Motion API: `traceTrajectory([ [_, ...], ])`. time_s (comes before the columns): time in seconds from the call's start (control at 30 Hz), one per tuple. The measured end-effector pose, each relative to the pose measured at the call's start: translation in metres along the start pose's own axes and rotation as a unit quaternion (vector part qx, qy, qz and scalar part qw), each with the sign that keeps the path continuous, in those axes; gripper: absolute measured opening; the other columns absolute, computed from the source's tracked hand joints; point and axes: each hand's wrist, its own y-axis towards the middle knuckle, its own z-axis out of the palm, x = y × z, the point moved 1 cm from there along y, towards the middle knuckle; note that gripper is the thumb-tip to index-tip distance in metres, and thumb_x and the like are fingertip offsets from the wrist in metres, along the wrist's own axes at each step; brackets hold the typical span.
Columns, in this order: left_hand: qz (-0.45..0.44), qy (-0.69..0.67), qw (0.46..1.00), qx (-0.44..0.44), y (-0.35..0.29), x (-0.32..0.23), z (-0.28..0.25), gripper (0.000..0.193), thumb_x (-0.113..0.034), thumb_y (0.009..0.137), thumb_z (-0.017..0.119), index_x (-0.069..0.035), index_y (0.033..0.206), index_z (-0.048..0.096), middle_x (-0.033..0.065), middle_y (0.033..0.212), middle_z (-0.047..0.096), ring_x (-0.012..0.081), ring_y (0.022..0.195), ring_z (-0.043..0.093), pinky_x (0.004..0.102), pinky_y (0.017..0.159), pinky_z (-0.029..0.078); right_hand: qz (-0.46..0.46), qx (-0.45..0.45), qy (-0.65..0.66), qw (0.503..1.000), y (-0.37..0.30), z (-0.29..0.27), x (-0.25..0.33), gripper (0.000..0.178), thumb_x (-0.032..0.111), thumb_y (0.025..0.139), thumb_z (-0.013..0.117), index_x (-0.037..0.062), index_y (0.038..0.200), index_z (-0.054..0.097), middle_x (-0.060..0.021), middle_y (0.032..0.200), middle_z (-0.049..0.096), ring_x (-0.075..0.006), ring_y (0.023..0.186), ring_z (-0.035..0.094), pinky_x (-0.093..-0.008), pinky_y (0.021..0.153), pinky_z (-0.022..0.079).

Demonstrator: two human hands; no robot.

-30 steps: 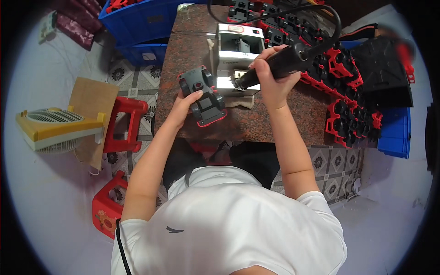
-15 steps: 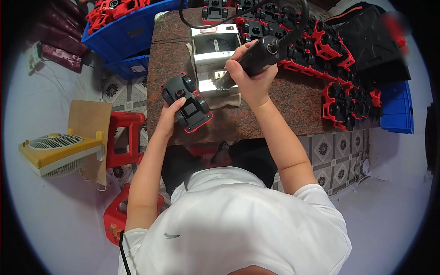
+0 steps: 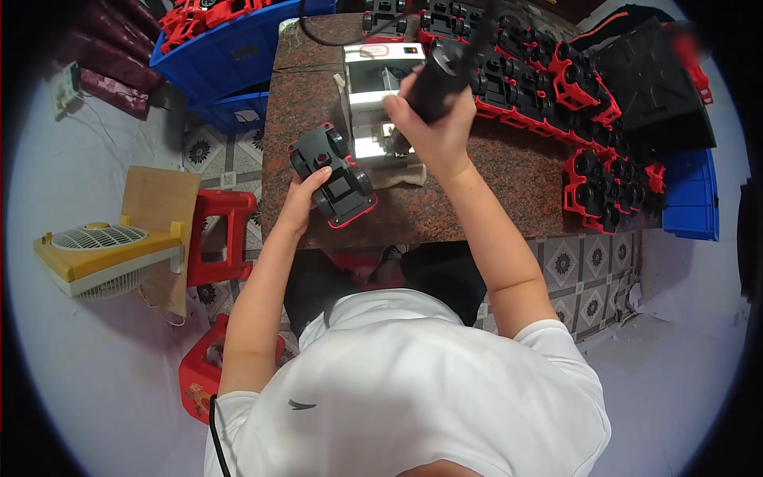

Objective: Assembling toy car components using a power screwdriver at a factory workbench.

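Note:
My left hand [image 3: 299,200] is closed on a toy car [image 3: 343,181], black underside up with red edges, held over the near left part of the table. The thumb presses on its underside. My right hand [image 3: 442,137] is wrapped round a corded black electric screwdriver [image 3: 439,84]. Its lower end points down at the near side of a white box-shaped machine [image 3: 385,54], which looks like a screw feeder. Whether the tip touches the machine, I cannot tell. A folded cloth [image 3: 401,176] lies under the machine's near edge.
Rows of upturned red-and-black toy cars [image 3: 517,99] cover the table's [image 3: 501,199] far right. A blue bin [image 3: 211,60] of red parts stands at the far left, another blue bin [image 3: 690,195] at the right. Red stools [image 3: 218,272] and a yellow fan [image 3: 103,248] are left.
The screwdriver now stands more upright, its body shifted slightly left relative to the machine. The whole view has shifted a little. My left hand still holds the toy car in nearly the same pose.

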Motion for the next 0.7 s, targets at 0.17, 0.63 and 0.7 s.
traceTrajectory([
  [0.17, -0.004, -0.007, 1.0, 0.008, -0.003, -0.005, 0.003, 0.061, -0.032, 0.077, 0.068, -0.01, 0.127, 0.041, 0.0061, 0.117, 0.053, 0.0188, 0.105, 0.054, 0.0357, 0.087, 0.046, 0.108, 0.014, 0.058, 0.992, 0.02, 0.005, 0.005, 0.03, 0.004, 0.075, 0.072, 0.0025, 0.094, 0.049, -0.0015, 0.073, 0.058, -0.0085, 0.059, 0.056, -0.0226, 0.054, 0.047],
  [0.63, 0.014, -0.023, 0.999, 0.037, -0.014, 0.005, 0.01, 0.058, -0.024, 0.077, 0.068, -0.006, 0.126, 0.043, 0.0075, 0.119, 0.053, 0.0178, 0.112, 0.047, 0.0319, 0.099, 0.033, -0.048, -0.019, 0.084, 0.995, 0.023, 0.06, -0.003, 0.032, -0.007, 0.077, 0.064, 0.0009, 0.102, 0.045, -0.0054, 0.077, 0.058, -0.0123, 0.062, 0.058, -0.0256, 0.058, 0.05],
  [0.7, 0.017, -0.026, 0.999, 0.036, -0.011, 0.009, 0.008, 0.058, -0.024, 0.077, 0.068, -0.006, 0.126, 0.042, 0.0076, 0.12, 0.053, 0.018, 0.112, 0.048, 0.0318, 0.099, 0.033, -0.047, -0.013, 0.074, 0.996, 0.022, 0.062, -0.008, 0.031, -0.007, 0.078, 0.064, 0.0009, 0.101, 0.045, -0.0052, 0.077, 0.058, -0.0122, 0.062, 0.058, -0.0255, 0.058, 0.05],
])
